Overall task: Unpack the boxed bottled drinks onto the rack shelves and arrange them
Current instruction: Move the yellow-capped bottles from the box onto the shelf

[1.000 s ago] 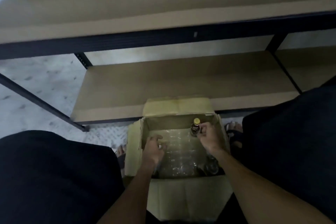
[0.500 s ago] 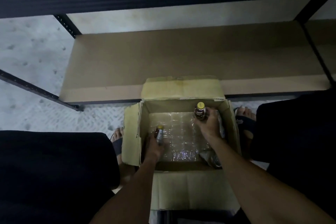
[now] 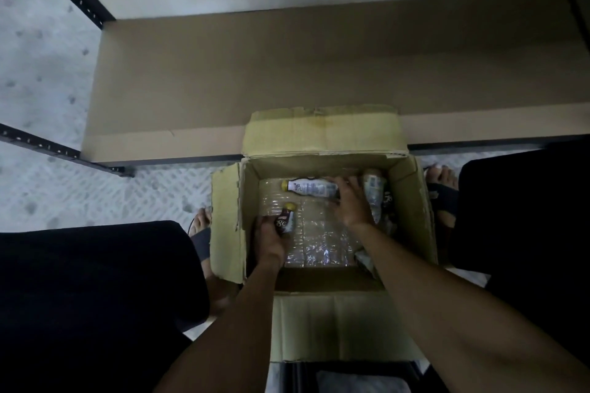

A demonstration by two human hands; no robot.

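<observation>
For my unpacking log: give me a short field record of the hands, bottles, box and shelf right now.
left hand: grips a yellow-capped bottle inside the box
right hand: holds a second bottle lying sideways, cap pointing left
box: open cardboard, on the floor between the person's legs
other bottles: by the box's right wall
plastic wrap: on the box bottom
shelf: brown board just beyond the box

Looking down into open cardboard box [image 3: 412, 201]. Gripping small dark-labelled bottle [image 3: 286, 219] in left hand [image 3: 269, 238], yellow cap tilted away. Gripping white-labelled bottle [image 3: 311, 189] in right hand [image 3: 349, 204], lying flat, cap left of the fingers. Between both sets of fingers, clear plastic wrap [image 3: 319, 242]. Just right of right fingers, more bottles [image 3: 373, 188]. Beyond the fingers, rack shelf [image 3: 287, 73].
</observation>
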